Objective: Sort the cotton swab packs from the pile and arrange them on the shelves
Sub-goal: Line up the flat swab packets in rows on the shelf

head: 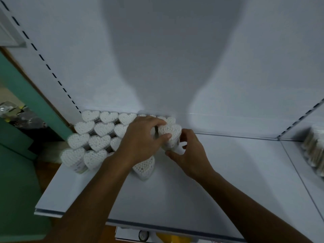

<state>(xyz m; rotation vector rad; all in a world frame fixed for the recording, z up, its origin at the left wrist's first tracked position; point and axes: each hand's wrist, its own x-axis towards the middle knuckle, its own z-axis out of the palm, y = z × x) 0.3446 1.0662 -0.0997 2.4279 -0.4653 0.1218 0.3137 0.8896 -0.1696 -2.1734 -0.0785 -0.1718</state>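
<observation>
While the heart-shaped pack (169, 135) is pinched between thumb and curled fingers of the left hand (140, 144), it is steadied from the other side by the curled fingers of the right hand (190, 153), probably to seat it upright. It is held at the right end of the standing rows of packs (94, 135) on the white shelf (219, 172), close to the back panel (157, 50).

Green wall (26, 95) — dim light, shadowed back panel (166, 58)

A green wall (21, 95) is showing at nine o'clock; crumpled plastic bags (19, 114) are lying beside it.
</observation>
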